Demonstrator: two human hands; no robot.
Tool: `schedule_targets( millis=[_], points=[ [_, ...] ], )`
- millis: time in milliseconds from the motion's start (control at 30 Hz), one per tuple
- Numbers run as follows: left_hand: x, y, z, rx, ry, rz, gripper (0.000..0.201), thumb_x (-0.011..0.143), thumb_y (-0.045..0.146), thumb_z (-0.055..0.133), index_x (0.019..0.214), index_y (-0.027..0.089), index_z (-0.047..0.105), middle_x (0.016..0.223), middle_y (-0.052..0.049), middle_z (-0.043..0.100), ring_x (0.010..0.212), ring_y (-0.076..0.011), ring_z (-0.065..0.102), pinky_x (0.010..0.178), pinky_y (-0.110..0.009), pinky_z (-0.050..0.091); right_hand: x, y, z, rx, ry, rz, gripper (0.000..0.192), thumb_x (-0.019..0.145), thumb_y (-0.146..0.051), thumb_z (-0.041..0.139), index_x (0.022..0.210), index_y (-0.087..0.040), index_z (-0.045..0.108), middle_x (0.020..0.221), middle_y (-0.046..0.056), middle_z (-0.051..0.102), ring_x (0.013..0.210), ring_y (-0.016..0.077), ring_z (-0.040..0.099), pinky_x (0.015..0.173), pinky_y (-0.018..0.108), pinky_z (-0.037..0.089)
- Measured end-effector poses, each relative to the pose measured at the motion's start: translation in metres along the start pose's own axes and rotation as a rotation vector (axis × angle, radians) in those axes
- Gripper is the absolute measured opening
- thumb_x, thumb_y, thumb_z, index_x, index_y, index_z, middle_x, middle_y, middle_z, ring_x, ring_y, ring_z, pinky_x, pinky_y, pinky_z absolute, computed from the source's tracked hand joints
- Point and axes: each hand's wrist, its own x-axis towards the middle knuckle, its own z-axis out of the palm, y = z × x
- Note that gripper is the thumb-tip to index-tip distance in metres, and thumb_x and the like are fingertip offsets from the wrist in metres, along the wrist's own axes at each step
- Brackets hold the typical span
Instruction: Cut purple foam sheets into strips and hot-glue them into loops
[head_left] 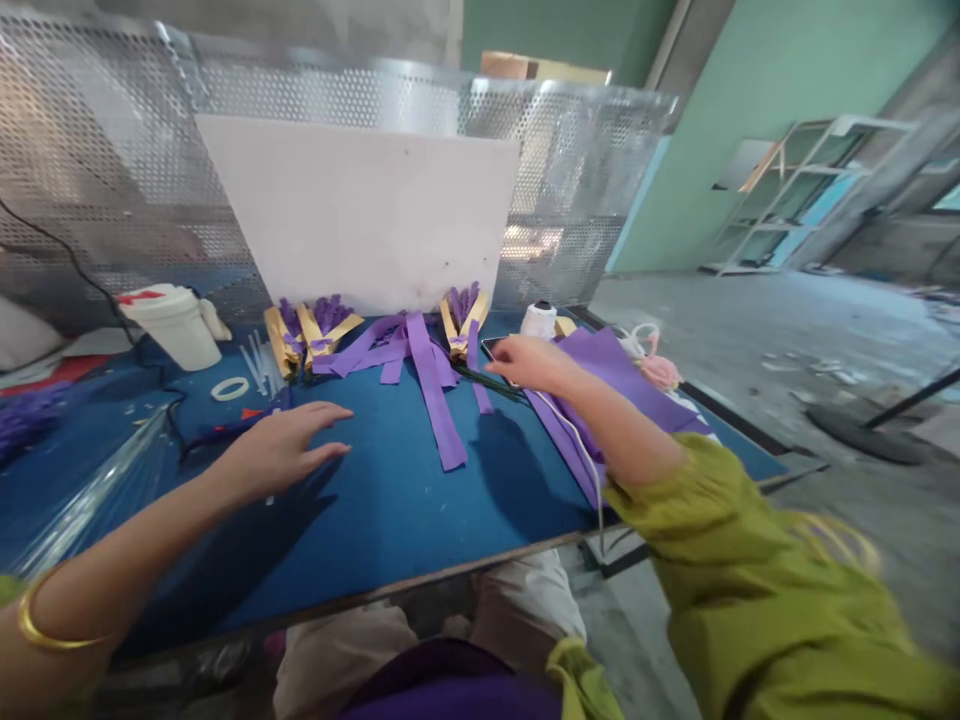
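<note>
My left hand (289, 445) hovers over the blue tabletop (390, 510), its thumb and fingers apart and nothing in it. Across the table, my right hand (532, 362) reaches over a phone (491, 345) with its fingers curled together; whatever they pinch is hidden or too small to name. Dark green stems (487, 381) lie just under that hand. Left of it are purple ribbon strips (437, 405) and a small purple flower bunch (461, 310) in tan wrapping. Two similar wrapped bunches (319, 325) stand farther left.
Glue sticks (262, 362), a tape ring (229, 389) and a white cup (176, 325) are at the left. Purple sheets (615, 375), a white cable (581, 440), a thread spool (538, 321) and a pink flower (660, 373) lie right. A white board (367, 220) stands behind.
</note>
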Motion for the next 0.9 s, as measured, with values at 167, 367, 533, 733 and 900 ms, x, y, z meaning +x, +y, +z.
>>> schedule_targets(
  millis=[167, 367, 533, 733, 900],
  points=[
    [0.015, 0.044, -0.005, -0.060, -0.100, 0.084, 0.052, 0.083, 0.055, 0.055, 0.122, 0.025, 0.068, 0.123, -0.008, 0.071, 0.112, -0.0281, 0.065, 0.094, -0.033, 0.047, -0.063, 0.097, -0.005, -0.301, 0.072, 0.352, 0.025, 0.091, -0.031, 0.059, 0.087, -0.009, 0.072, 0.101, 0.026, 0.072, 0.105, 0.0388, 0.067, 0.083, 0.042, 0.047],
    [0.046, 0.111, 0.011, -0.038, -0.149, 0.279, 0.042, 0.086, 0.046, 0.058, 0.120, 0.025, 0.070, 0.122, -0.007, 0.072, 0.109, -0.0274, 0.066, 0.090, -0.033, 0.047, -0.076, 0.134, 0.022, -0.348, 0.075, 0.495, 0.037, 0.093, -0.039, 0.055, 0.109, -0.010, 0.072, 0.111, 0.023, 0.073, 0.107, 0.0315, 0.069, 0.081, 0.035, 0.049],
    [0.078, 0.173, 0.042, -0.004, -0.123, 0.316, 0.036, 0.088, 0.042, 0.061, 0.116, 0.023, 0.072, 0.119, -0.006, 0.074, 0.108, -0.0260, 0.067, 0.086, -0.032, 0.048, -0.056, 0.139, 0.019, -0.292, 0.074, 0.524, 0.033, 0.080, -0.029, 0.067, 0.103, -0.008, 0.076, 0.109, 0.024, 0.073, 0.106, 0.0322, 0.069, 0.080, 0.033, 0.050],
    [0.109, 0.225, 0.069, -0.009, -0.068, 0.362, 0.028, 0.087, 0.043, 0.063, 0.104, 0.024, 0.075, 0.110, -0.005, 0.076, 0.104, -0.0255, 0.068, 0.077, -0.031, 0.049, -0.068, 0.155, -0.007, -0.074, 0.132, 0.451, 0.027, 0.084, -0.023, 0.058, 0.088, -0.005, 0.078, 0.083, 0.017, 0.076, 0.077, 0.0234, 0.073, 0.066, 0.027, 0.050],
    [0.125, 0.256, 0.082, -0.017, 0.020, 0.373, 0.033, 0.092, 0.044, 0.058, 0.109, 0.020, 0.072, 0.114, -0.010, 0.073, 0.111, -0.0263, 0.065, 0.085, -0.033, 0.050, -0.114, 0.168, -0.028, 0.044, 0.392, 0.402, 0.035, 0.093, -0.028, 0.053, 0.117, -0.009, 0.071, 0.106, 0.014, 0.076, 0.088, 0.0214, 0.072, 0.071, 0.025, 0.052]
  ],
)
